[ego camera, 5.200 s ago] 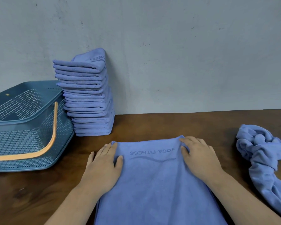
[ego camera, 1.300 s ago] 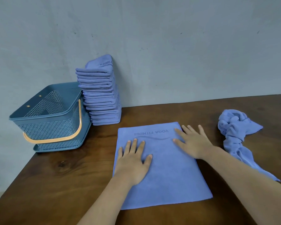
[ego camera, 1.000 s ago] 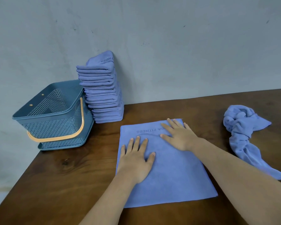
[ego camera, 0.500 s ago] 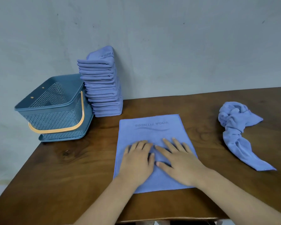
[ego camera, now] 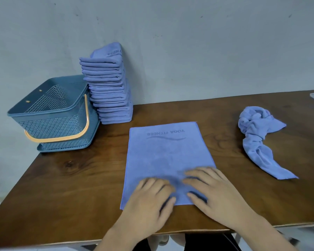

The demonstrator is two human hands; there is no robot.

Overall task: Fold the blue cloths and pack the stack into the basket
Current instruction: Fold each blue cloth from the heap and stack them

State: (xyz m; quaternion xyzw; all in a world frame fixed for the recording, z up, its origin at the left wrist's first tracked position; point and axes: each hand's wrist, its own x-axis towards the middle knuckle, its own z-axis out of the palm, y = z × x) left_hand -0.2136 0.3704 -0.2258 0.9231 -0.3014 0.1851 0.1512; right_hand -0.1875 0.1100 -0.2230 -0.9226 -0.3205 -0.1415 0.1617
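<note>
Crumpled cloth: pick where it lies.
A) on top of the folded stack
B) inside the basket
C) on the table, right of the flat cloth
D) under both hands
C: the crumpled cloth lies on the table, off to the right of the flat cloth and apart from it.

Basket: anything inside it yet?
No cloths show inside the basket, only its mesh inner walls. Its near wall hides the floor, so the bottom is unconfirmed. The folded stack stands beside it, outside.
</note>
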